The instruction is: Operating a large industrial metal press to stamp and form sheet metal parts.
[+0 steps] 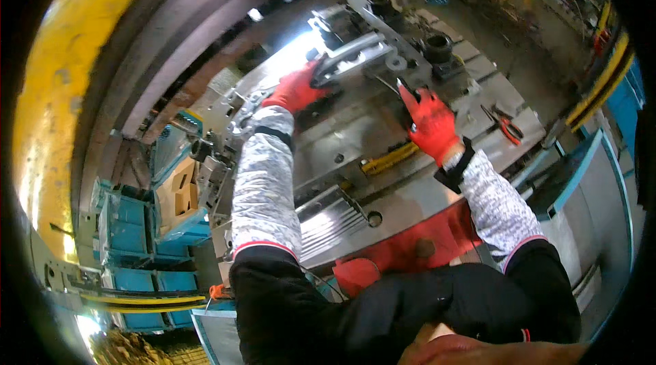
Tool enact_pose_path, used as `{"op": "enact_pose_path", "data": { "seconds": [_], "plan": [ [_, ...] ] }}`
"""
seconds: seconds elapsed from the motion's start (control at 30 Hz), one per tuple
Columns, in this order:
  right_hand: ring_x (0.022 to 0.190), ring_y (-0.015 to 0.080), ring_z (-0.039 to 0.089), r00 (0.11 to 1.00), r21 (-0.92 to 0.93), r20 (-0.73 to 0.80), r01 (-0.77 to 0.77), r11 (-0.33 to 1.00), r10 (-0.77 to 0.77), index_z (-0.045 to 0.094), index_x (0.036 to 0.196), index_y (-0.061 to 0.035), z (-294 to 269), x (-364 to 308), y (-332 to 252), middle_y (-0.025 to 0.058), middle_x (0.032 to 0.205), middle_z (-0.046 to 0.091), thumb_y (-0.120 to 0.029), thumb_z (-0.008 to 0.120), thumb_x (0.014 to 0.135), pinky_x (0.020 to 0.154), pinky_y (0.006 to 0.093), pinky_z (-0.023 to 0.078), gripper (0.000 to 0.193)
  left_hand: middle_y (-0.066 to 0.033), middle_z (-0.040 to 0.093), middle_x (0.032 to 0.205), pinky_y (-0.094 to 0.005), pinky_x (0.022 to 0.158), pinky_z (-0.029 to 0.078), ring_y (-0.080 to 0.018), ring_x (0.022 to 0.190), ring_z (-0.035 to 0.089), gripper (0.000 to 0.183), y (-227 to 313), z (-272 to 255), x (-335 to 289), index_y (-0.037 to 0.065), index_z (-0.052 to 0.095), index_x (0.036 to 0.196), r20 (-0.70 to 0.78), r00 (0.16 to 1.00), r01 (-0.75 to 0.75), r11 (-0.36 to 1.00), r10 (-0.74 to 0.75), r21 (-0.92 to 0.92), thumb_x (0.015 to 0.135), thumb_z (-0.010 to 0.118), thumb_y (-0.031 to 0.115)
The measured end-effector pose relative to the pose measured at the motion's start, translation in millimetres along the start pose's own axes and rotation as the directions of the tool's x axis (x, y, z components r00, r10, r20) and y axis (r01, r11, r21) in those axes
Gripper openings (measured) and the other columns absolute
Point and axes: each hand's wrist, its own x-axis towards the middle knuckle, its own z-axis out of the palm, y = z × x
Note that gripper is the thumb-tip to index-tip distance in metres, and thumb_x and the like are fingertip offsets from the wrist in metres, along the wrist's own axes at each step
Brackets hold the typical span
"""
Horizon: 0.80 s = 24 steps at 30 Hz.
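Note:
Both my hands wear red gloves with dark fingertips. My left hand (pixel 298 89) is closed at the near left end of a long slotted metal bar (pixel 355 54), which lies over a steel die plate (pixel 328 126). To the right, my right hand (pixel 432 122) is curled around a tool whose thin metal shaft (pixel 387 83) points up and left over the plate; its handle is hidden by the glove. A round metal washer (pixel 395 62) sits by the bar's right end. Below my right hand lies a yellow bar (pixel 389 158) along the plate.
Red-handled pliers (pixel 508 127) lie at the table's right. Dark round collars (pixel 437 45) stand at the far side. A red cloth (pixel 424 238) covers the near edge. Blue bins (pixel 126 228) and a yellow machine frame (pixel 75 44) are on the left; a blue-edged cart (pixel 588 173) is right.

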Motion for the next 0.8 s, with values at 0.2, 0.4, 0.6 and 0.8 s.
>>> {"op": "enact_pose_path", "data": {
  "seconds": [0.2,0.4,0.6,0.8],
  "plan": [
    [0.094,0.0332,0.051,0.983,0.279,-0.181,0.038,0.959,0.014,0.038,0.132,-0.0162,21,1,-4,0.0162,0.103,0.052,-0.018,0.065,0.07,0.079,0.0405,0.045,0.068,-0.0119,0.057,0.104,-0.0309,0.085,0.043,-0.0226,0.099,0.054,0.049,-35,-46,-33,0.001,0.052,0.112,-0.344,0.925,-0.196,0.978,0.161,-0.068,0.066,0.07,0.003],
    [0.114,0.0262,0.047,0.98,0.598,-0.055,-0.119,0.792,0.189,0.04,0.129,-0.0013,-14,-112,65,0.0151,0.124,0.049,0.0,0.059,0.071,0.094,0.0346,0.038,0.061,-0.0177,0.044,0.125,-0.0423,0.096,0.034,-0.0365,0.113,0.043,0.082,77,-85,-164,0.004,0.047,0.125,-0.171,0.98,-0.121,0.986,0.101,-0.114,0.051,0.075,0.024],
    [0.105,0.0174,0.053,0.693,0.797,0.257,-0.546,0.257,0.674,0.038,0.128,0.0016,45,-234,184,0.0108,0.117,0.055,-0.005,0.058,0.082,0.086,0.0279,0.044,0.05,-0.0189,0.045,0.119,-0.0438,0.093,0.035,-0.0359,0.108,0.043,0.081,100,-63,-287,0.01,0.048,0.124,0.185,0.978,0.095,0.995,-0.094,0.004,0.051,0.076,0.034],
    [0.101,0.028,0.054,0.77,0.418,0.24,-0.632,0.653,0.592,0.041,0.127,-0.0025,106,-212,218,0.0167,0.113,0.055,-0.021,0.064,0.078,0.087,0.0343,0.042,0.058,-0.0185,0.047,0.111,-0.0424,0.09,0.035,-0.0354,0.105,0.044,0.081,72,-19,-326,0.009,0.044,0.127,0.201,0.96,0.204,0.979,-0.196,-0.019,0.057,0.075,0.035]
  ]
}}
